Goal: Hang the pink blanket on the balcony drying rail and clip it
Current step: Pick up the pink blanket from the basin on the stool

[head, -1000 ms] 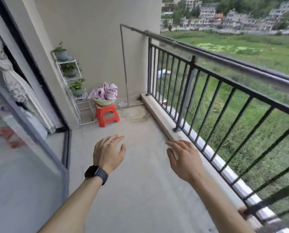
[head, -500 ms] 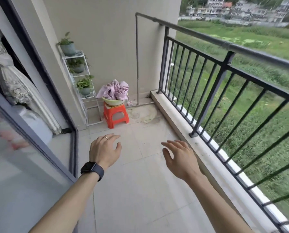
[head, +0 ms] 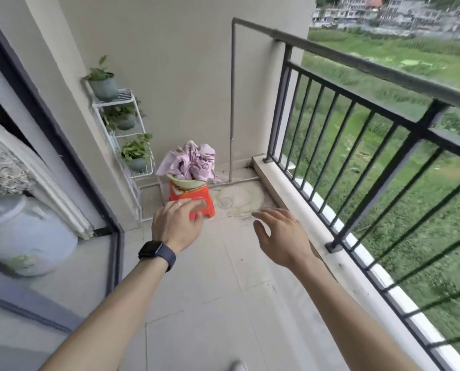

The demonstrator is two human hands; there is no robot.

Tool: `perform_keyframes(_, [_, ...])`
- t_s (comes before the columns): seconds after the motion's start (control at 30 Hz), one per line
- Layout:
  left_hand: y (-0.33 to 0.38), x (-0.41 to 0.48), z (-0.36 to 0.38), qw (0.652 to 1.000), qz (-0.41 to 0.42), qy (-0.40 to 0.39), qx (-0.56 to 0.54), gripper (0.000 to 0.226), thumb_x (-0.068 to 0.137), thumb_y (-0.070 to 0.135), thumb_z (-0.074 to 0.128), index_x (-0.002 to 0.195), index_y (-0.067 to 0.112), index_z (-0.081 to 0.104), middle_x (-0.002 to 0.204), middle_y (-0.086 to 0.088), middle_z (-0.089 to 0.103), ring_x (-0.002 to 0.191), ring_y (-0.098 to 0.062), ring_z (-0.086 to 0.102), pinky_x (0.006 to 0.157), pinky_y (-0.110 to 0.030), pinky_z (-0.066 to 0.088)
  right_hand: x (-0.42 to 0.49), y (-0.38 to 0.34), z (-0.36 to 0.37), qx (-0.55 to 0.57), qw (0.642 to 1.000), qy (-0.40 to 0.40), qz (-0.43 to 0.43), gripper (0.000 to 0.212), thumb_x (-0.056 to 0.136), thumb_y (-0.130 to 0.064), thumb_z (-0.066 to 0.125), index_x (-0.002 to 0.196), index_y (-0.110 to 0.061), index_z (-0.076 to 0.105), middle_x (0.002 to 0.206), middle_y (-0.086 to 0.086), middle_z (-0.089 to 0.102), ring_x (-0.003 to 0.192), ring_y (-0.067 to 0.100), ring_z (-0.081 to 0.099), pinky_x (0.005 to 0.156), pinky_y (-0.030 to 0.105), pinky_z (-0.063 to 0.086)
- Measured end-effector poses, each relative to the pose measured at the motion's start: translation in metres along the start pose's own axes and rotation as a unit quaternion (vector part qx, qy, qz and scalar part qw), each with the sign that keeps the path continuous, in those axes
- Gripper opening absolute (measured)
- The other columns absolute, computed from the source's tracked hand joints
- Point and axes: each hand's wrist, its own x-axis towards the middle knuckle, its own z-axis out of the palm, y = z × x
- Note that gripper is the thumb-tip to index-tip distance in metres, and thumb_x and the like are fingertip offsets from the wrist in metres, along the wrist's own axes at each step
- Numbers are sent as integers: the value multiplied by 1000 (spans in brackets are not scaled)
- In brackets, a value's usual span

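While the pink blanket sits bunched in a basin on a stool, both hands, left and right, reach forward, spread and empty.

Beige wall, tiled floor, white plant shelf, daylight

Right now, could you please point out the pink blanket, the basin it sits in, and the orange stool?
pink blanket (head: pixel 190 163), head view, middle of the crumpled pile.
basin (head: pixel 182 182), head view, front rim below the blanket.
orange stool (head: pixel 188 195), head view, top seat edge.
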Motion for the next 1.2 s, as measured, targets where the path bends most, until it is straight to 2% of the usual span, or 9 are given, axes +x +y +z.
perform_keyframes(0.13, [-20, 78, 17, 1000, -15, -9, 10, 30, 84, 37, 59, 112, 35, 70, 120, 10, 68, 108, -22, 60, 90, -36, 45, 91, 1, 12, 2, 1000, -10, -9, 36, 102, -38, 46, 134, -32, 61, 138, -9, 62, 134, 22, 45, 105, 34, 38])
perform_keyframes(0.33, [-67, 180, 55, 999, -22, -28, 35, 34, 85, 41, 53, 116, 39, 68, 120, 14, 66, 105, -19, 59, 90, -35, 45, 216, -3, 55, 13, 999, -44, -12, 36, 101, -41, 45, 133, -36, 60, 140, -13, 60, 137, 21, 43, 106, 42, 41])
perform_keyframes(0.53, [-132, 291, 101, 998, -39, -31, 26, 27, 82, 37, 58, 105, 35, 71, 110, 13, 70, 97, -22, 62, 83, -35, 47, 349, -14, 114, 14, 998, -64, -17, 36, 101, -43, 44, 132, -38, 60, 137, -15, 61, 135, 21, 45, 104, 41, 41])
perform_keyframes(0.8, [-204, 435, 142, 991, -49, -114, 43, 32, 86, 37, 53, 114, 34, 68, 120, 13, 67, 109, -19, 59, 92, -35, 45, 498, -30, 167, 29, 995, -95, 23, 36, 100, -44, 45, 134, -40, 58, 137, -16, 61, 137, 20, 44, 105, 41, 42])
perform_keyframes(0.93, [-228, 500, 171, 988, -50, -138, 45, 33, 87, 38, 50, 116, 35, 67, 121, 15, 66, 108, -18, 58, 93, -32, 44, 562, -23, 193, 37, 993, -110, 33, 36, 100, -42, 47, 133, -38, 59, 136, -16, 62, 135, 21, 45, 104, 43, 43])
perform_keyframes(1.2, [-270, 618, 264, 980, -83, -169, 59, 37, 86, 39, 50, 120, 35, 66, 118, 13, 69, 107, -18, 60, 89, -31, 41, 708, 18, 267, 40, 983, -176, 39, 37, 100, -45, 45, 134, -40, 57, 137, -17, 61, 134, 19, 46, 106, 37, 42])
